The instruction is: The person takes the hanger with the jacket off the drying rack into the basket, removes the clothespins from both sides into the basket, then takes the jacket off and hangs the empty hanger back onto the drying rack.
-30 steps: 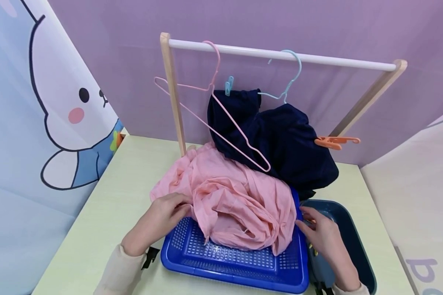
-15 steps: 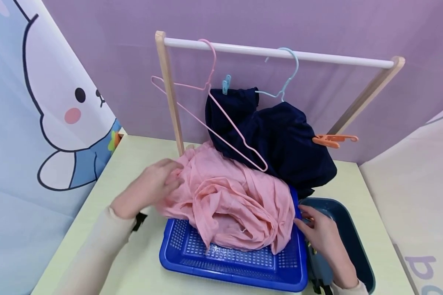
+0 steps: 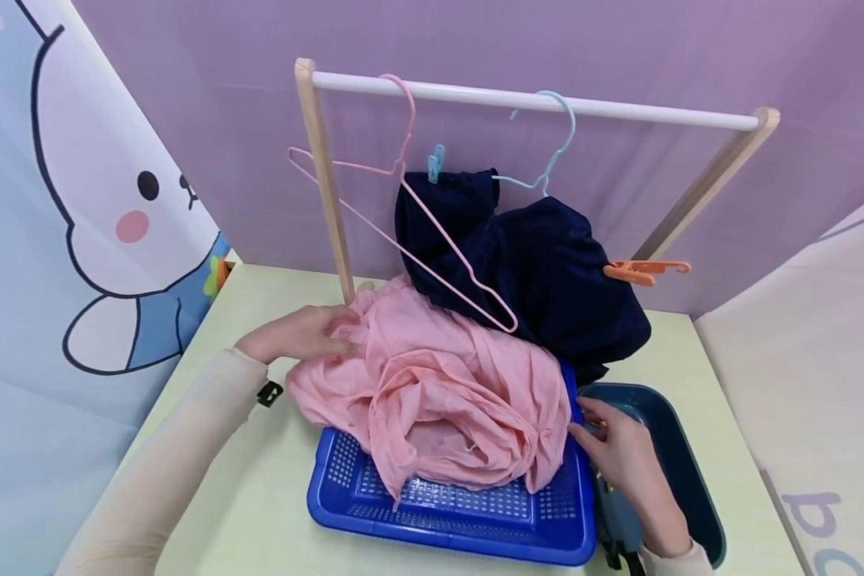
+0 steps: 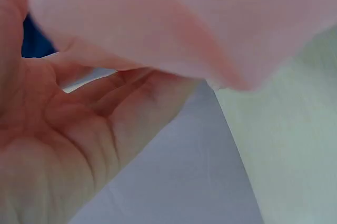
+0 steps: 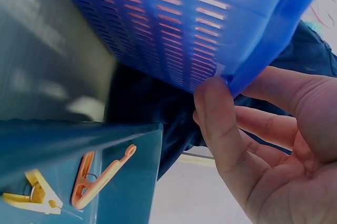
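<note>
Two bare hands show, one at each side of the work. Left hand [image 3: 302, 332]: spread loosely, thumb well apart from the nearly straight fingers, which touch the left side of one bunched, soft pink cloth [image 3: 475, 360]. Right hand [image 3: 626, 448]: nearly closed, thumb and fingers pinching the right rim of one rectangular, perforated blue plastic basket [image 3: 450, 540].

Under everything is one pale yellow-green tabletop [image 3: 238, 480]. One rack with two light wooden posts and a white rod [image 3: 475, 95] stands at the back. The single pink cloth lies heaped in the basket, covering its rear part and spilling over its left edge. Behind it hangs one dark navy fabric garment [image 3: 533, 256], its lower end beside the basket. One deep teal plastic tub [image 3: 691, 480] sits at the basket's right.

Two thin hangers hook over the rod: one pink [image 3: 441, 230], slanting in front of the navy garment, and one light blue [image 3: 572, 126], its lower part out of sight at the garment.

Four clips are visible: one light blue plastic clip [image 3: 435, 163] on the garment's upper left edge, one orange plastic clip [image 3: 634, 272] on its right edge, and, inside the tub, a second orange clip [image 5: 105, 177] and one yellow clip [image 5: 46, 195].
</note>
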`<action>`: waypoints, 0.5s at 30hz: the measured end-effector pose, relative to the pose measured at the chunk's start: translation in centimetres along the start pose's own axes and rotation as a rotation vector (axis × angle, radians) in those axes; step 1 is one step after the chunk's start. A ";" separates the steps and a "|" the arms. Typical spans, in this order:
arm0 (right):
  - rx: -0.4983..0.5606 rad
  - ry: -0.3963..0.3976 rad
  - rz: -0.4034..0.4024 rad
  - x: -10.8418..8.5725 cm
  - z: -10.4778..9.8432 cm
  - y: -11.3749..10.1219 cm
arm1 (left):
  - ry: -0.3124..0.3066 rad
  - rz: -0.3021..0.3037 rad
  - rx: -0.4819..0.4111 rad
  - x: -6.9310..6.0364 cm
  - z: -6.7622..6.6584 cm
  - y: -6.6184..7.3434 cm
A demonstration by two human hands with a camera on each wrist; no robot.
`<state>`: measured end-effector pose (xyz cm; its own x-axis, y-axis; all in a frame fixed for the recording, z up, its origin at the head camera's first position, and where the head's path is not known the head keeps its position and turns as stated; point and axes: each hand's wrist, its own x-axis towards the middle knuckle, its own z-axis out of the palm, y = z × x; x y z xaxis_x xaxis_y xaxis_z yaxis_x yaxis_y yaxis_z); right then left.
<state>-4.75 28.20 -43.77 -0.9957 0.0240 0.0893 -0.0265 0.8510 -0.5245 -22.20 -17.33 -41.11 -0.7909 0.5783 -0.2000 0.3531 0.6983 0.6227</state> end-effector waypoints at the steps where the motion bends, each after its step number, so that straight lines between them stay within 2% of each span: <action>1: -0.002 -0.003 0.001 0.0 0.0 0.0 | -0.002 0.014 0.018 0.1 0.1 0.1; 5: -0.008 -0.016 0.014 0.1 -0.1 0.0 | 0.028 0.086 0.104 0.5 0.6 0.6; 10: -0.015 -0.016 0.022 0.1 -0.2 -0.1 | 0.109 0.108 0.170 0.6 0.7 1.8; 12: -0.014 -0.018 0.027 0.0 -0.2 -0.2 | 0.146 0.135 0.199 0.4 0.6 2.4; 15: -0.008 -0.023 0.033 0.0 -0.1 -0.2 | 0.214 0.221 0.237 -0.2 0.6 3.8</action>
<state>-4.74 28.07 -43.53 -0.9978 0.0401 0.0527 0.0069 0.8540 -0.5202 -20.40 -14.53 -39.10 -0.7605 0.6420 0.0975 0.6125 0.6593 0.4361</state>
